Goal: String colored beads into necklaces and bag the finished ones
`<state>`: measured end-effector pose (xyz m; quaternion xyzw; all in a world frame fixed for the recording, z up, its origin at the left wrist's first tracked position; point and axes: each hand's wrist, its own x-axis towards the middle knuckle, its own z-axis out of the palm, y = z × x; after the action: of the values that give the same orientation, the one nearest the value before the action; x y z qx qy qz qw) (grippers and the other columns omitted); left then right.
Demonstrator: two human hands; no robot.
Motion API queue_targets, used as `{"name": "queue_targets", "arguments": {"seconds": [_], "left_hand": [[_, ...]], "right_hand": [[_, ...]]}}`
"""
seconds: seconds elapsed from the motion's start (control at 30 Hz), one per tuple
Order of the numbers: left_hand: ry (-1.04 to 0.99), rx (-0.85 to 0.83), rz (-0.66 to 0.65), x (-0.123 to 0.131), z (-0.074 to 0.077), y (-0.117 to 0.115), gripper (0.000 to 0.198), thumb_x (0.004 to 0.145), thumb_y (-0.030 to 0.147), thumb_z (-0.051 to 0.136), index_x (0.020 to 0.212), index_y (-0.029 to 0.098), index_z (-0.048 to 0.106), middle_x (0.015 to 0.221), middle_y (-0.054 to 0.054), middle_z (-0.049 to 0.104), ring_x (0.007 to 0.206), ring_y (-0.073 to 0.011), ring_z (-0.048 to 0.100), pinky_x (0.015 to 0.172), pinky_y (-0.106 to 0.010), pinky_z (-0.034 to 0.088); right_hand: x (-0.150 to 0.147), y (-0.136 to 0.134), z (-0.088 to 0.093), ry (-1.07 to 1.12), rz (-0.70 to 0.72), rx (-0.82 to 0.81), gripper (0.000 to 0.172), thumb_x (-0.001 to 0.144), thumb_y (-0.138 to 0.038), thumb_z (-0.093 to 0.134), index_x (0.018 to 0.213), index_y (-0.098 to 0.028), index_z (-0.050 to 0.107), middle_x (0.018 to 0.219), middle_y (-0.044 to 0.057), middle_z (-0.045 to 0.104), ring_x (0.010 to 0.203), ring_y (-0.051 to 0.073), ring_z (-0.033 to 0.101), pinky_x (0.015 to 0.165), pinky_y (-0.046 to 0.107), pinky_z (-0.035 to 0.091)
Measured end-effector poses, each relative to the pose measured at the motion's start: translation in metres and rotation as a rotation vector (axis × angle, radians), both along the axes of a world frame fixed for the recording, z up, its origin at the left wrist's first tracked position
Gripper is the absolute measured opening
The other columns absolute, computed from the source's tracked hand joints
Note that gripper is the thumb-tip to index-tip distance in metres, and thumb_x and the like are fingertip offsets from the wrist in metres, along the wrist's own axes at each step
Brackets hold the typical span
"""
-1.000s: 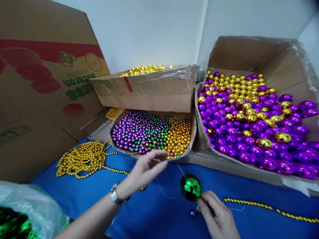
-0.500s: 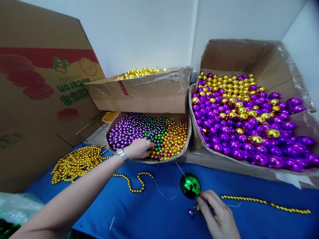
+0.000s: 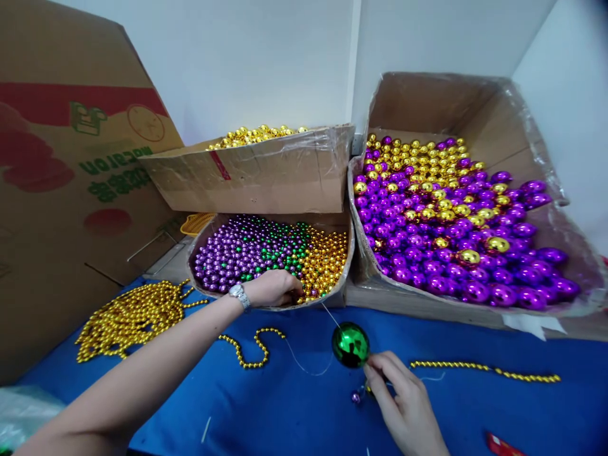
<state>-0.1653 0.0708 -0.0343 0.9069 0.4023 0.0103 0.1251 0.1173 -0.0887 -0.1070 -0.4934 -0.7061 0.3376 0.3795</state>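
My left hand (image 3: 274,288), a metal watch (image 3: 239,295) on its wrist, dips into the front of a low cardboard box (image 3: 342,288) of small beads. Its fingers are curled together at the gold beads (image 3: 327,256); what they pinch, if anything, is hidden. Purple beads (image 3: 223,250) and green beads (image 3: 285,250) fill the rest of the box. With thumb and fingers closed, my right hand (image 3: 401,392) grips a large shiny green ball (image 3: 350,345) at its lower right side. A thin string runs from the ball, and a small purple bead (image 3: 356,397) hangs beneath it.
A heap of gold bead strands (image 3: 133,316) lies on the blue cloth (image 3: 266,411) at left. Another gold strand (image 3: 484,366) lies at right. A big box of purple and gold balls (image 3: 456,234) stands at right; a tall carton (image 3: 57,190) at left.
My left hand has shifted right across the bead box, towards the gold beads. The view has turned slightly, and a red item shows at lower right. My right hand still grips the green ball.
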Motion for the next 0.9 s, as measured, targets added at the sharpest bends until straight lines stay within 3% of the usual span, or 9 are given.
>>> {"name": "queue_targets", "arguments": {"seconds": [0.2,0.33,0.57,0.7,0.9], "left_hand": [[-0.038,0.149,0.189,-0.028,0.007,0.013,0.024,0.086,0.019,0.045,0.098,0.017,0.066,0.092,-0.007,0.070,0.079,-0.0171,0.064,0.071,-0.024,0.045],[-0.055,0.157,0.199,-0.033,0.010,0.016,0.021,0.087,0.024,0.048,0.096,0.018,0.065,0.088,-0.005,0.070,0.077,-0.0162,0.065,0.071,-0.024,0.045],[-0.066,0.079,0.058,0.004,-0.001,0.019,0.017,0.082,0.020,0.053,0.091,0.019,0.067,0.087,-0.002,0.071,0.076,-0.0148,0.065,0.070,-0.021,0.045],[-0.064,0.068,0.011,0.028,-0.008,0.033,0.017,0.079,0.017,0.056,0.091,0.018,0.067,0.088,-0.004,0.071,0.079,-0.0163,0.065,0.071,-0.022,0.045],[-0.053,0.053,-0.010,0.042,-0.011,0.052,0.022,0.074,0.013,0.058,0.093,0.018,0.067,0.090,-0.005,0.071,0.082,-0.0180,0.065,0.074,-0.024,0.046]], "right_hand": [[0.003,0.000,-0.002,-0.024,-0.006,0.042,0.017,0.095,-0.028,0.041,0.093,-0.023,0.057,0.082,0.001,0.057,0.074,0.014,0.058,0.066,0.020,0.043],[-0.001,0.002,-0.002,-0.032,0.003,0.059,0.018,0.095,-0.028,0.041,0.093,-0.023,0.058,0.082,0.002,0.058,0.074,0.014,0.059,0.065,0.020,0.043],[-0.007,0.001,0.000,0.018,-0.054,0.069,0.024,0.096,-0.031,0.038,0.090,-0.023,0.059,0.080,0.003,0.059,0.071,0.015,0.059,0.063,0.020,0.043],[-0.006,-0.001,0.001,0.036,-0.082,0.088,0.026,0.096,-0.033,0.038,0.089,-0.023,0.060,0.078,0.003,0.058,0.069,0.015,0.058,0.062,0.020,0.044],[-0.003,-0.002,-0.002,0.029,-0.092,0.082,0.025,0.096,-0.032,0.038,0.090,-0.022,0.060,0.078,0.002,0.058,0.069,0.015,0.058,0.062,0.020,0.043]]}}
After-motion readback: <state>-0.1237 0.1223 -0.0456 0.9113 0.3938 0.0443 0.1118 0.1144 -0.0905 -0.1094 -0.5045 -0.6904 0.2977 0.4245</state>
